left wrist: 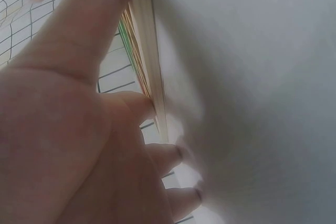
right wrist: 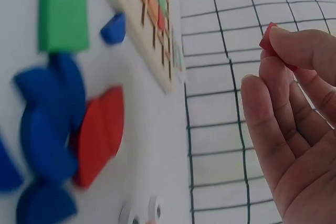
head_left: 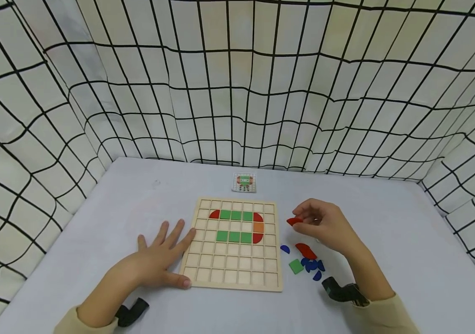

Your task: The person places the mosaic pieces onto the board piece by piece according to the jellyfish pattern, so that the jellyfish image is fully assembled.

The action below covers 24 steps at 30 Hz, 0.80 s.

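Note:
A wooden grid board [head_left: 231, 264] lies on the table with two rows of green squares [head_left: 236, 215], red quarter-round pieces [head_left: 258, 217] and an orange square [head_left: 258, 227] in its cells. My left hand [head_left: 150, 269] rests with spread fingers at the board's left side, its thumb on the lower left corner and a fingertip at the left edge. Right of the board, above the table, my right hand [head_left: 323, 225] pinches a small red piece [right wrist: 268, 38] between thumb and fingers, which partly hide it.
Near the board's right edge lie red pieces [head_left: 306, 251], a loose green square [head_left: 296, 266] and several blue rounded pieces [head_left: 310, 264]. A small pattern card [head_left: 244, 182] is behind the board. Black netting [head_left: 229, 49] over white walls encloses the back and sides.

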Tool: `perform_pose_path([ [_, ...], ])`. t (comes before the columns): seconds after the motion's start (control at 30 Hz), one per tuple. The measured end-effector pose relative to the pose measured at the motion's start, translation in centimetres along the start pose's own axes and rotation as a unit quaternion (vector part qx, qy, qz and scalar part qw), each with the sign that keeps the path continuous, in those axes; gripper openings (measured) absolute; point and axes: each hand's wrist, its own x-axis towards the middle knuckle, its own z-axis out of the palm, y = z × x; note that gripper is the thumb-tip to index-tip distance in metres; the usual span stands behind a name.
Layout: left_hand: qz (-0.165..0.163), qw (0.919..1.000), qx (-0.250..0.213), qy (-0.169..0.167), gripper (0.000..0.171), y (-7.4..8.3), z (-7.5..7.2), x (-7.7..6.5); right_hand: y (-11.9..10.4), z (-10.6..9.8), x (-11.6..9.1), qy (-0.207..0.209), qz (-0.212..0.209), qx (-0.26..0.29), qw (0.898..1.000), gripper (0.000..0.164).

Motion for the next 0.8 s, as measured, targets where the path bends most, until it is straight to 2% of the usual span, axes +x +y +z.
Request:
perform_pose_path([
  [0.23,0.002,1.0,-0.001,0.0,0.119,-0.3,-0.1,-0.2,-3.3,2.5,2.0,-0.037,-0.019,0.032,0.999,0.012],
  [0.5,0.011,0.9999,-0.008,0.003,0.118,-0.2,0.0,0.0,-6.2,6.6,3.4,-0.084,-0.095,0.071,0.989,0.009],
  [0.6,0.007,1.0,-0.007,0.002,0.118,-0.1,0.0,0.0,-6.9,8.3,3.9,-0.104,-0.105,0.059,0.987,0.011],
  [0.8,0.003,1.0,0.002,0.001,0.117,0.1,-0.1,-0.2,-8.8,11.5,4.8,-0.117,-0.1,-0.025,0.988,0.01],
])
